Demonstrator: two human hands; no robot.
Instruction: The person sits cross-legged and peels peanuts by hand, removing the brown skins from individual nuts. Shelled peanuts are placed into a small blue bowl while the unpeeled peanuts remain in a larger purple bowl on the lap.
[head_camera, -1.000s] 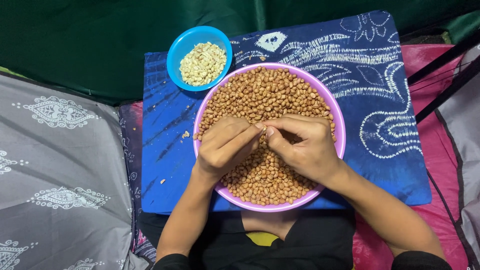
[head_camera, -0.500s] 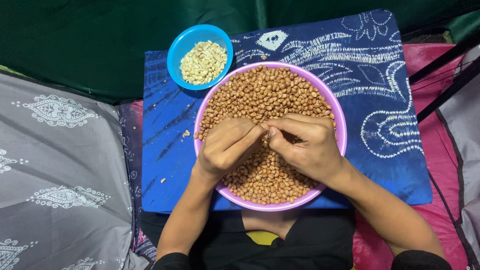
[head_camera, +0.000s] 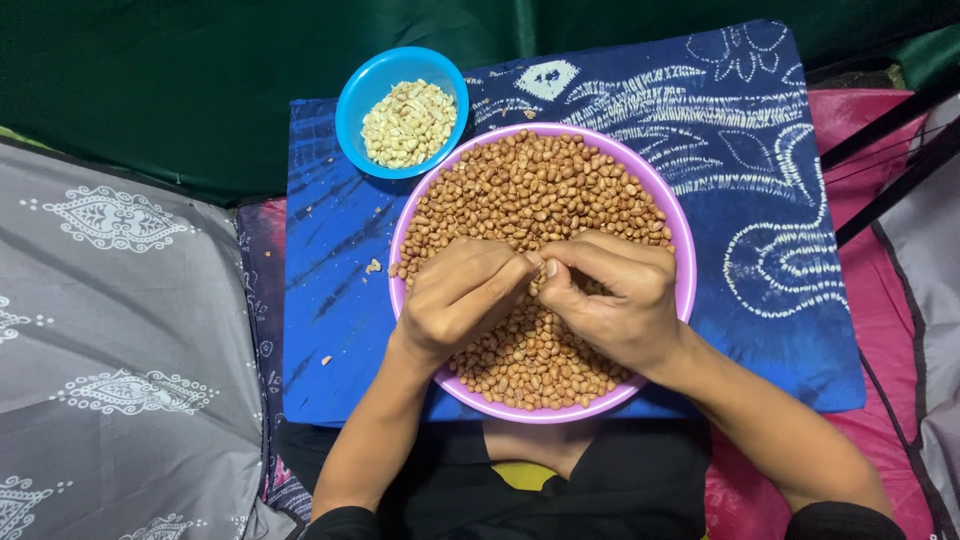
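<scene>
A wide pink bowl (head_camera: 680, 290) sits in the middle of the frame on a blue patterned cloth (head_camera: 760, 150), heaped with brown-skinned peanuts (head_camera: 540, 190). Both hands hover over the centre of the heap, fingertips meeting. The left hand (head_camera: 460, 300) is curled, thumb and forefinger pinched toward the right hand (head_camera: 615, 300), which is likewise closed to a pinch; a single peanut seems to be nipped between them, though it is too small to make out for certain. Such a nut looks light, hard and small, its papery skin thin and loose, so it likely suits a fingertip grip with a rolling rub rather than a squeeze. Both wrists rest low on the near rim, forearms coming up from the bottom of the frame. At upper left, just beside the pink bowl, a small blue bowl (head_camera: 355, 85) holds pale skinned peanuts (head_camera: 408, 122).
</scene>
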